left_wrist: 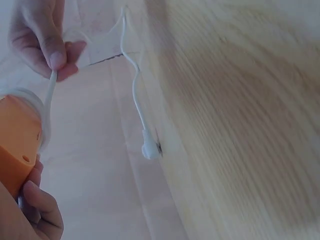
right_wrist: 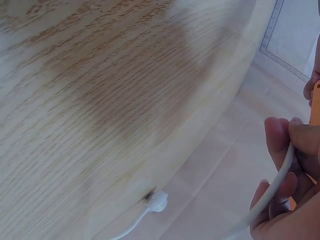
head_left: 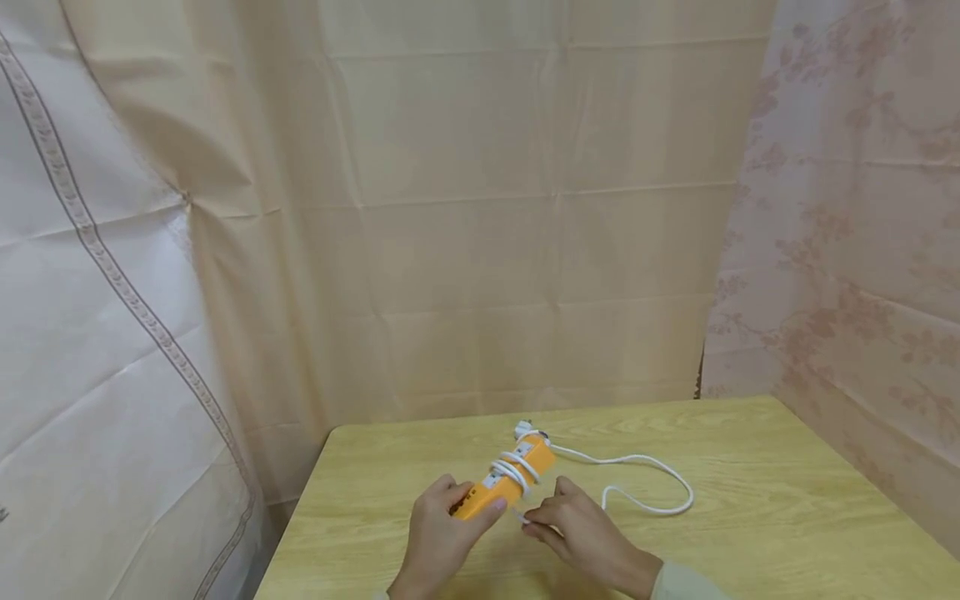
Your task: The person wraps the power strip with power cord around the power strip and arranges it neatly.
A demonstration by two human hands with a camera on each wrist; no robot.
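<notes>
An orange power strip (head_left: 491,493) with white sockets is gripped at its near end by my left hand (head_left: 442,525), thumb along one side. Several turns of white cord (head_left: 514,472) wrap round the strip's middle. To the right, my right hand (head_left: 573,533) pinches the cord between thumb and fingers; in the left wrist view a short taut length (left_wrist: 51,92) runs from the strip to that pinch. The loose cord (head_left: 660,467) loops over the table on the right. Its white plug (head_left: 523,429) lies beyond the strip's far end, and shows in the right wrist view too.
The wood-grain table (head_left: 750,467) extends under both hands. Beige cloth (head_left: 525,208) hangs behind its back edge, a white cloth with a patterned band (head_left: 112,267) is at the left, and a floral cloth (head_left: 862,250) at the right.
</notes>
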